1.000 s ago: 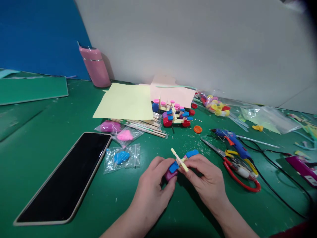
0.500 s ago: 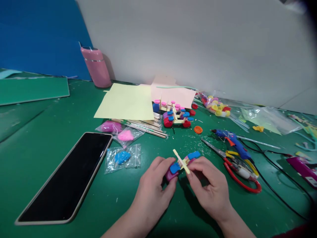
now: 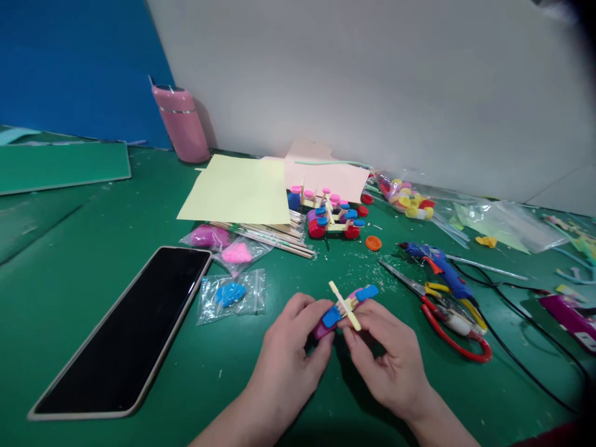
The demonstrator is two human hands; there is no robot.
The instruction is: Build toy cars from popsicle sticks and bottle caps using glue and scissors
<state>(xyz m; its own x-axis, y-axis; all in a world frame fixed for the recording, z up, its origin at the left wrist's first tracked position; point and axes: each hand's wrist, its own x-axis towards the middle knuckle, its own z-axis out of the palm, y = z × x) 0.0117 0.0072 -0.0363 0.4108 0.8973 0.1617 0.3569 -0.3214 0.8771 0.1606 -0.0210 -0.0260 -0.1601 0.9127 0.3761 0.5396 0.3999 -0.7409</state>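
Green mat (image 3: pixel 93 248), stick-and-cap model (image 3: pixel 347 302) pinched between both hands

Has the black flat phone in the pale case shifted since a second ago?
No. The black phone lies unmoved beside the clear bag of blue pieces.

Bare green surface (image 3: pixel 223 385) lower centre of frame gives passage; phone (image 3: pixel 123 332) blocks lower left, scissors (image 3: pixel 447 316) and cable (image 3: pixel 526 354) block right.
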